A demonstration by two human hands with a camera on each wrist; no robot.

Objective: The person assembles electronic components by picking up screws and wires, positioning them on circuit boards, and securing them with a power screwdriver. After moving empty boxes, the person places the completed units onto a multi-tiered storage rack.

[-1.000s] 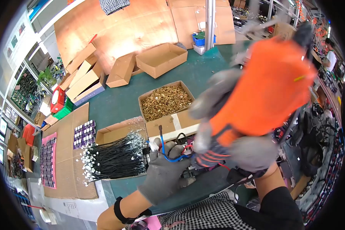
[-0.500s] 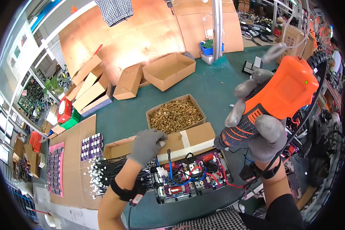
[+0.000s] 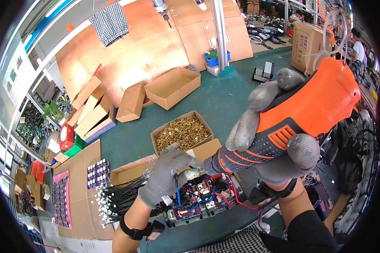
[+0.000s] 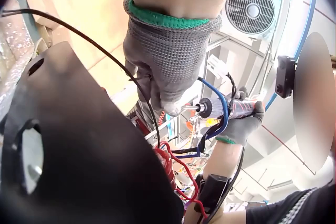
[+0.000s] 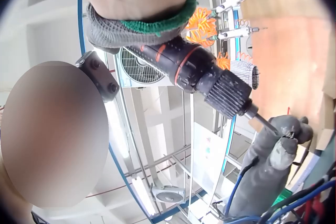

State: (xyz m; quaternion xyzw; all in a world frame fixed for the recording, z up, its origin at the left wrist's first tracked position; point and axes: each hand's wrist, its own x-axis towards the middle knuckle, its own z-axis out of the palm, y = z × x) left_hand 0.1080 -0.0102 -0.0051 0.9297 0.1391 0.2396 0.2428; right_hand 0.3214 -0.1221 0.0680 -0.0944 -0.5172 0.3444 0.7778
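My gloved right hand (image 3: 285,168) grips an orange and black power screwdriver (image 3: 312,101), its nose pointing down and left. Its thin metal bit (image 5: 265,123) reaches the fingertips of my gloved left hand (image 3: 166,170). Thumb and forefinger there pinch a small piece at the bit's end, apparently a screw, mostly hidden by the glove. Just below both hands lies an assembly of purple circuit boards (image 3: 202,198) with red and blue wires. A blue wire (image 4: 215,91) rises beside my left hand. Behind that hand stands a cardboard box of brass-coloured screws (image 3: 183,134).
Black cables with white plugs (image 3: 122,198) lie left of the assembly. Small purple boards (image 3: 98,173) sit on flat cardboard farther left. Shallow cardboard trays (image 3: 173,88) stand at the back. A black cord (image 4: 79,29) crosses near my left wrist.
My left hand went from the wires to the edge of the screw box, then right and down to the bit. The screwdriver swung in and now points at the left fingertips.
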